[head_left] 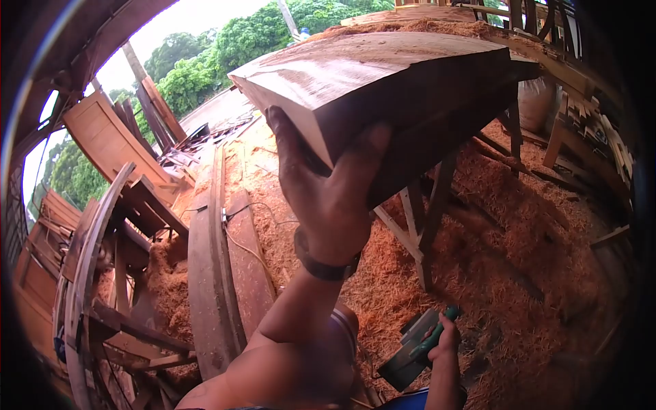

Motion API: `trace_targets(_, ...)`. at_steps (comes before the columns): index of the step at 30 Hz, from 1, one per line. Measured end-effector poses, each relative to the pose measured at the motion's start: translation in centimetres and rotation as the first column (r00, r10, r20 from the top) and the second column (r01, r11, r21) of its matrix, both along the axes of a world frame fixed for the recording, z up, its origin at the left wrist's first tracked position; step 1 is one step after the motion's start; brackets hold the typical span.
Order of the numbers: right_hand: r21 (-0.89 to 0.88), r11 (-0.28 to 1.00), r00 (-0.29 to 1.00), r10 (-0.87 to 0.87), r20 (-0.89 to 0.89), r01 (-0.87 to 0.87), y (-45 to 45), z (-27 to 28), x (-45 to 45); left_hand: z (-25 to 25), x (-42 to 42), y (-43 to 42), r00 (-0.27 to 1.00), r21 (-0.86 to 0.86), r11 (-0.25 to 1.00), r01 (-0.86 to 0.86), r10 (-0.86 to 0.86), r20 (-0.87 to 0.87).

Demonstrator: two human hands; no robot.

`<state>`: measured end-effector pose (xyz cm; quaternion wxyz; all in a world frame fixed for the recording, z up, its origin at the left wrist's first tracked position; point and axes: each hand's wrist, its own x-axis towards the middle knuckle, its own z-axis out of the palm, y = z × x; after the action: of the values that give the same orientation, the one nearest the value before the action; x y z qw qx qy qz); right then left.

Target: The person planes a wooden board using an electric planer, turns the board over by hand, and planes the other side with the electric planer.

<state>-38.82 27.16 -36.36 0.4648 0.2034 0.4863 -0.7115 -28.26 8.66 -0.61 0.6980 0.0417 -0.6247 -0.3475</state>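
Observation:
My left hand point(328, 191), a dark band point(321, 263) around its wrist, grips the near end of a thick wooden plank point(369, 65). The thumb presses on the plank's shaded right side and the fingers reach over its pale end face. The plank's upper face is light with darker streaks, and its far part extends to the upper right. Low on the right, my right hand point(445, 342) is closed around the handle of a green electric planer point(410, 352). The planer hangs beside my body, apart from the plank.
Reddish wood shavings point(506, 253) cover the ground. Wooden trestle legs point(427, 225) stand below the plank. Long boards point(212, 273) and a cable point(246, 249) lie on the left. A wooden frame point(85, 273), a panelled door point(113, 140) and stacked timber point(594, 137) stand around.

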Motion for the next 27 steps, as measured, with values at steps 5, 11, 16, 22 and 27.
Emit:
trace_targets(5,0.064,0.998,0.995,0.018,-0.099,-0.011,0.1,-0.8,-0.9,0.4,0.2,1.1,0.998,0.087,0.995,0.047,-0.044,-0.04)
trace_targets(11,0.112,0.992,0.996,-0.04,-0.079,0.048,0.1,0.1,-1.8,0.0,-0.2,0.4,0.998,-0.033,0.999,-0.031,0.029,-0.058)
trace_targets(16,0.102,0.995,0.997,-0.018,-0.073,0.025,0.2,-0.6,-2.0,0.0,0.2,0.2,0.997,-0.055,0.996,-0.066,0.068,0.033)
trace_targets(22,0.076,0.997,0.999,0.004,-0.05,-0.001,0.0,-1.2,-1.6,0.0,0.4,0.5,0.999,-0.023,1.0,-0.022,0.023,0.046)
trace_targets(27,0.044,0.999,1.0,0.015,-0.025,-0.014,0.1,-1.4,-1.5,0.1,0.0,0.0,0.994,-0.025,0.994,-0.107,0.107,0.008)
